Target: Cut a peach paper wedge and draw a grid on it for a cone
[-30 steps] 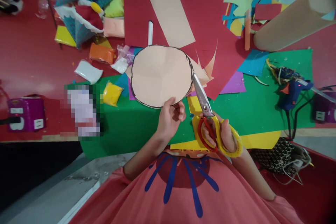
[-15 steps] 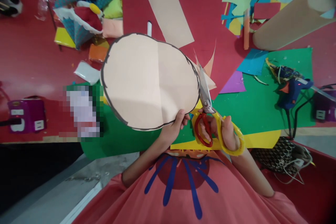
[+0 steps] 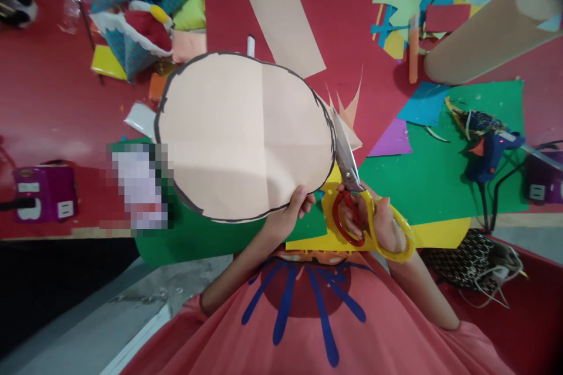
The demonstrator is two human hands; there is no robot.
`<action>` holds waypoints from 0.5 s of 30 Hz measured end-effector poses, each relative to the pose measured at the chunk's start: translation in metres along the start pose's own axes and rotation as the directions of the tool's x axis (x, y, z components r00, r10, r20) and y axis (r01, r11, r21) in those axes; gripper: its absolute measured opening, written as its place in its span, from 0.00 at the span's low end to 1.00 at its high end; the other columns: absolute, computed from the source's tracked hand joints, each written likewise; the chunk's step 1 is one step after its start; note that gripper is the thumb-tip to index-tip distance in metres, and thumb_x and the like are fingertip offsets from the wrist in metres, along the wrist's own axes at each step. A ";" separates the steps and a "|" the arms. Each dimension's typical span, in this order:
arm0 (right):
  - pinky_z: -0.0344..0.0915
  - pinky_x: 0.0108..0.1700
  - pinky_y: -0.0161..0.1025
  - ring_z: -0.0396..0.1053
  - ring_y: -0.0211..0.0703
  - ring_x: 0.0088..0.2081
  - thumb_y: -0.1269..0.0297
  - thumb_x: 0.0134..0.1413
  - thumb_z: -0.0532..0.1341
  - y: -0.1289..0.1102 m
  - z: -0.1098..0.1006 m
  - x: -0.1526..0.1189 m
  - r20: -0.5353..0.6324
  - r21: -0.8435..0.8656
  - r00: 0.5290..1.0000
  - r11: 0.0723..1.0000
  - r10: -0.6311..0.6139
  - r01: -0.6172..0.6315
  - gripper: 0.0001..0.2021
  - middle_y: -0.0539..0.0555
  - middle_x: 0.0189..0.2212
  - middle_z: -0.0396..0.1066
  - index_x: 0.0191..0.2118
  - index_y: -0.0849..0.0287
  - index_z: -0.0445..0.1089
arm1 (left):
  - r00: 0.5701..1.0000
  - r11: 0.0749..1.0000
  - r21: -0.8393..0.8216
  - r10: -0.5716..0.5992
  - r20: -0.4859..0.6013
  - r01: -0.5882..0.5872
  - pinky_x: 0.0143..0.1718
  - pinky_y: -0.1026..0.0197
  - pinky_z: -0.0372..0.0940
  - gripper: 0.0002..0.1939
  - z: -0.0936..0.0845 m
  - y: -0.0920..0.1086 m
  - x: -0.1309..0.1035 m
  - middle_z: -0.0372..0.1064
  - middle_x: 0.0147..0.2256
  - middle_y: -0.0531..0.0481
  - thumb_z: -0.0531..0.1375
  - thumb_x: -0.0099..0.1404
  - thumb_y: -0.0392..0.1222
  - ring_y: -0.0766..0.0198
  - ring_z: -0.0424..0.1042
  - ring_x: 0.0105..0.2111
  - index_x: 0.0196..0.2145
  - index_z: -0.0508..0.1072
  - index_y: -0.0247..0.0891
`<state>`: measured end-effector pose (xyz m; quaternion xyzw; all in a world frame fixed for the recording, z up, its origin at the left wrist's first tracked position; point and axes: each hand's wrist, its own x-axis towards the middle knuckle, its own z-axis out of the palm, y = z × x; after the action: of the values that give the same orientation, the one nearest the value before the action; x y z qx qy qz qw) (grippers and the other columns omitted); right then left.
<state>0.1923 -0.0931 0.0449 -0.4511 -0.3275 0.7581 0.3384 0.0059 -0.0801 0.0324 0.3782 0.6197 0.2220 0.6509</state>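
Note:
A rounded beige paper cutout (image 3: 233, 140) with a thick black outline and faint crease lines is held above the table. My left hand (image 3: 292, 211) pinches its lower right edge, thumb on top and fingers underneath. In my right hand (image 3: 373, 220) are scissors (image 3: 347, 173) with one red and one yellow handle loop. Their blades point up and lie along the right edge of the cutout. Pointed beige paper scraps (image 3: 349, 120) lie just beyond the blades.
A beige paper strip (image 3: 284, 17) and a marker (image 3: 250, 45) lie on the red sheet behind. To the right are a blue glue gun (image 3: 490, 155), a beige cardboard tube (image 3: 479, 35) and coloured paper scraps. Patterned cones (image 3: 125, 47) and small packets stand at the left.
My left hand has turned the cutout slightly, its left side shifting left and down. The scissors have moved a little right, with their blades closer together.

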 end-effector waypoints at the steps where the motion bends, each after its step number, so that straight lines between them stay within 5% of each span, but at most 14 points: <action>1: 0.49 0.12 0.36 0.49 0.34 0.11 0.28 0.51 0.48 -0.002 0.000 -0.001 -0.006 -0.016 1.000 1.000 -0.005 0.004 0.33 0.43 0.13 0.53 0.46 0.53 0.65 | 1.000 1.000 -0.020 0.008 -0.006 -0.009 0.24 0.65 0.62 0.34 -0.001 0.000 0.001 0.61 0.19 0.55 0.48 0.58 0.75 0.70 0.59 0.19 0.23 0.67 0.40; 8: 0.44 0.12 0.33 0.45 0.29 0.11 0.33 0.54 0.53 -0.009 0.001 -0.005 0.002 -0.006 0.998 0.998 -0.059 0.059 0.28 0.41 0.17 0.49 0.46 0.52 0.65 | 0.999 0.996 -0.078 0.033 -0.043 -0.036 0.20 0.65 0.58 0.34 -0.010 -0.001 0.002 0.60 0.17 0.54 0.52 0.54 0.76 0.71 0.57 0.17 0.21 0.67 0.38; 15: 0.42 0.13 0.33 0.47 0.27 0.12 0.32 0.52 0.54 -0.006 -0.006 -0.005 0.020 -0.014 0.999 0.999 -0.046 0.046 0.30 0.44 0.22 0.57 0.49 0.52 0.65 | 0.999 0.998 -0.052 0.024 -0.048 -0.026 0.20 0.66 0.58 0.31 -0.018 -0.002 0.002 0.60 0.17 0.54 0.53 0.57 0.72 0.71 0.58 0.17 0.21 0.67 0.38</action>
<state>0.2008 -0.0923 0.0495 -0.4385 -0.3465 0.7522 0.3491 -0.0117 -0.0762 0.0308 0.3633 0.6243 0.2552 0.6428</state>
